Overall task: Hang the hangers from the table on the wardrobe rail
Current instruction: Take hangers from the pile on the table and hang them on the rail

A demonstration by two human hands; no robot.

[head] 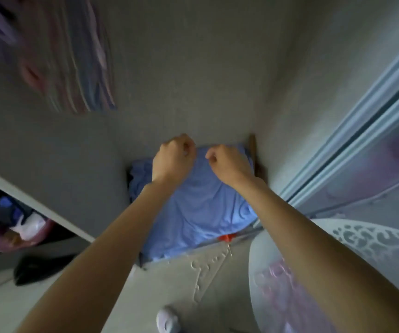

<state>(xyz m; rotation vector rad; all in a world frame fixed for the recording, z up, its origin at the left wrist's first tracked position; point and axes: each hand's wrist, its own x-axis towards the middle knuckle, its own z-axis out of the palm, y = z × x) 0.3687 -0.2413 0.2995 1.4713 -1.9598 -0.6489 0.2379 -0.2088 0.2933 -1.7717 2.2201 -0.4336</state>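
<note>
1. Down at the wardrobe's floor, both bare arms reach forward over a blue cloth [201, 207] that lies bunched on the bottom against the back wall [169, 68].
2. Left hand [173, 161] is over the cloth's far edge, fingers curled into a loose fist; whether it pinches cloth or anything else cannot be told from this blurred view.
3. Right hand [228, 164] is just beside it, fingers also curled, over the same far edge; its hold cannot be told either.
4. The two hands are close together but apart, with a narrow strip of blue showing between them.
5. Hangers [68, 56], blurred streaks of pink, purple and blue, hang at upper left, well apart from the hands; the rail itself cannot be made out.
6. A white round table [362, 239] with a lacy rim stands at lower right, under the right forearm; pink blurred shapes [275, 287] show on it, too smeared to identify.
7. A small red thing [227, 237] sits at the cloth's near edge.
8. A sliding door [366, 131] frames the right side.
9. At lower left a pink tub [13, 239] holds mixed items, and a dark thing [39, 267] lies on the floor.
</note>
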